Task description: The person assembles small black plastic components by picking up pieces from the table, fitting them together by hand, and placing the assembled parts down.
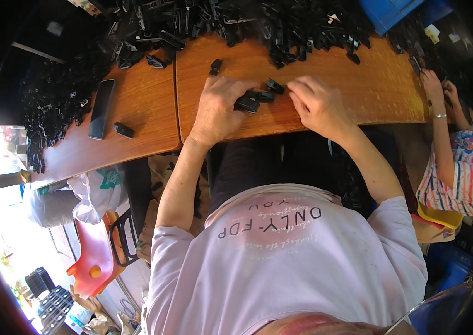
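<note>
Between my hands on the wooden table lie a few small black plastic parts. My left hand [222,106] is bent over their left side, its fingertips slightly blurred. One black plastic part [246,104] sits against its thumb side and seems gripped there. Beside it are a second black part [265,96] and a third, tilted part [274,85]. Just right of these, my right hand [317,105] hovers with loosely curled fingers, somewhat smeared, and nothing visible in them. Another small black piece [215,67] rests beyond my left hand.
A large heap of black plastic parts [192,22] covers the table's far side and continues down the left. A dark phone [101,109] and a loose black part [123,130] lie left of the table seam. A blue bin [390,14] stands far right. Another person's hand [433,89] works at right.
</note>
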The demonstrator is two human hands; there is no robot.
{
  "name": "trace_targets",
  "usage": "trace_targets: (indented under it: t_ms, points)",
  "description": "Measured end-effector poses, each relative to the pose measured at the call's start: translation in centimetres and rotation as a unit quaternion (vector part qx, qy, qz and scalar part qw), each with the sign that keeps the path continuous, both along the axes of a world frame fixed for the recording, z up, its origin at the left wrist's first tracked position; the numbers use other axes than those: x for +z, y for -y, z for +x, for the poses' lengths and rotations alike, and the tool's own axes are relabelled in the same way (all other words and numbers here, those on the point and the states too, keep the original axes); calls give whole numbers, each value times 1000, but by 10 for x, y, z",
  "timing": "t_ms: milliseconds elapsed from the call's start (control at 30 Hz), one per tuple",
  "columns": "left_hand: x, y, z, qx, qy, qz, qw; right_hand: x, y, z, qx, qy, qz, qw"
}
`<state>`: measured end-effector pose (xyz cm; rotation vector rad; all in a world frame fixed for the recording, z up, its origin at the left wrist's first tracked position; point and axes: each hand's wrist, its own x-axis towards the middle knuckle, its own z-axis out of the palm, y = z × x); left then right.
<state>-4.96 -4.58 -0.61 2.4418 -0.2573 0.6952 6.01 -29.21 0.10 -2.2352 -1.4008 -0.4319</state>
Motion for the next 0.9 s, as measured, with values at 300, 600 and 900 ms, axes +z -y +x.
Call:
trace_targets:
  t_ms: [300, 600, 900]
  points:
    - [-4, 0, -2, 23, -17, -32, 999, -21, -21, 21, 19, -139, 80, 987]
    - [-7, -3, 1, 12, -17, -35, 999, -6, -22, 13, 105, -149, 19, 983]
    - [-11, -2, 0, 31, 49, -29, 998, -28, -64, 16, 149, -186, 112, 965]
